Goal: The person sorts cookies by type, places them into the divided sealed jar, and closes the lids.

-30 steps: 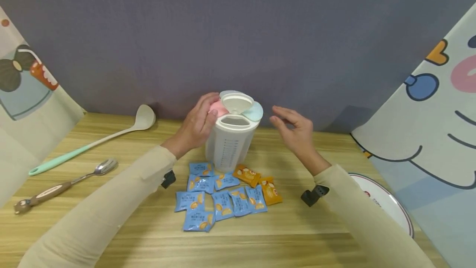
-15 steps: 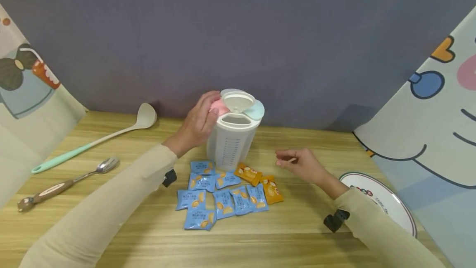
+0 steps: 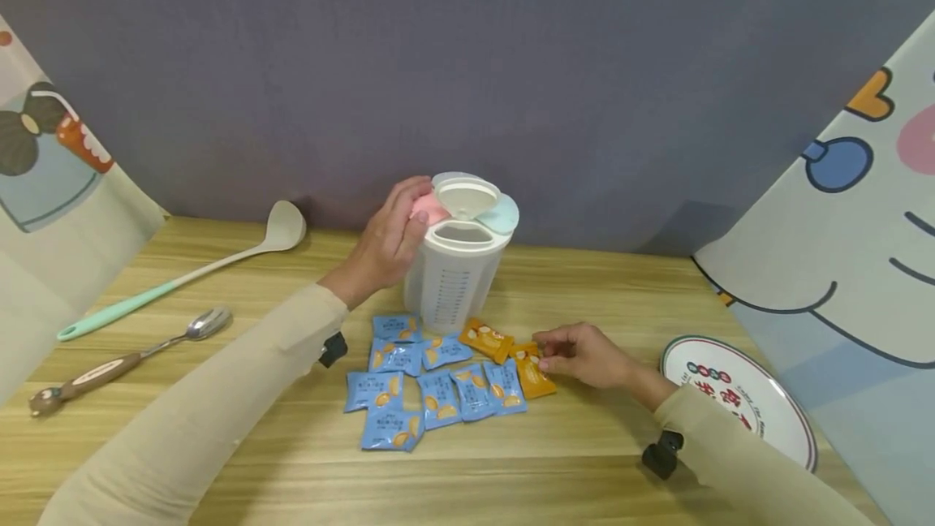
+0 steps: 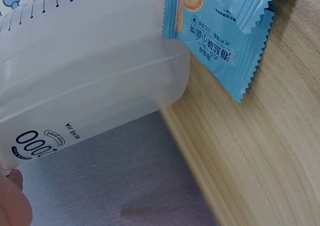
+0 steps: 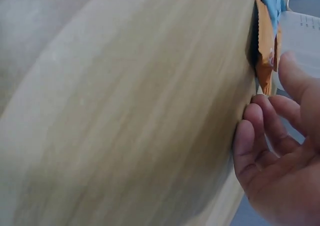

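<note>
Right hand (image 3: 588, 357): thumb and fingers stand slightly parted at the right edge of the nearer orange packet (image 3: 535, 373); firm contact cannot be confirmed. This packet lies on the tabletop (image 3: 453, 489), beside the blue packets (image 3: 473, 394), to the right of and in front of the container (image 3: 456, 291). Left hand (image 3: 385, 243): fingers extend over the pink flap (image 3: 428, 208), thumb at the lid's near-left edge. Tabletop spans the gap between right hand and plate (image 3: 777, 404) and the area before the packets. Surface: light wood grain, bounded at the rear by a grey backdrop (image 3: 467, 63).
</note>
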The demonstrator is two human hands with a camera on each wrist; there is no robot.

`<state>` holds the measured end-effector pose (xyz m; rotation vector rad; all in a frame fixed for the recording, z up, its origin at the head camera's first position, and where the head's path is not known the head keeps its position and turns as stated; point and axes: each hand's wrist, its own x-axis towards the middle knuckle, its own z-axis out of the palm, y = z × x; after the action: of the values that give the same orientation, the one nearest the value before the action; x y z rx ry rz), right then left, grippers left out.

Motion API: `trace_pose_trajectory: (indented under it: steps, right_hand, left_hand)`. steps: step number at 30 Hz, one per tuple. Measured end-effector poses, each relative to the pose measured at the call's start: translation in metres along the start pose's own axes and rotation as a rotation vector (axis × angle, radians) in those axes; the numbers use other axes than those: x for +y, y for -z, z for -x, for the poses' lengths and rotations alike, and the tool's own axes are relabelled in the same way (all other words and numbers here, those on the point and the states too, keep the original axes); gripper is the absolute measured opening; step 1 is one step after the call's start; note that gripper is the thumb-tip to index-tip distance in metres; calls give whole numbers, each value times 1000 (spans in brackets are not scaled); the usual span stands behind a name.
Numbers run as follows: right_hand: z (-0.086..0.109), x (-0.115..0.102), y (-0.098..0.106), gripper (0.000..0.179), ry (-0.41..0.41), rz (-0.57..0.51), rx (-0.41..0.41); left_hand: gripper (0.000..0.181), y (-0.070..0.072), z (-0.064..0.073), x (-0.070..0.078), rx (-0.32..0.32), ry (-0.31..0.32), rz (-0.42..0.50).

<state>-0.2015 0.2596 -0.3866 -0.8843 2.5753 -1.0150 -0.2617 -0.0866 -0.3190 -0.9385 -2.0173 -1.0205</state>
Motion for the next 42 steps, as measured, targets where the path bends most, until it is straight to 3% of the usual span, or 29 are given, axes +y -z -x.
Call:
trace_pose_trajectory:
  steps: [10,19,26,31,36,42]
  right_hand:
    - [-10,1,-5,24,-25,90,81]
    - [-9,3,-5,11,-28,79,129]
    - [1,8,2,10,-108,-91,79]
    - [7,9,7,12,-100,-198,64]
    - [11,10,12,15,-102,-287,96]
    - [13,7,25,16,-65,-315,174]
  left_hand:
    - [46,0,0,0,2,4,2]
    - [46,1,0,0,9,5,-11]
    - [47,1,1,1,-13,12,-18]
    - [47,1,0,2,-14,15,-20]
    - [48,1,1,2,-10,14,-29]
    - [47,1,2,1,-9,11,-34]
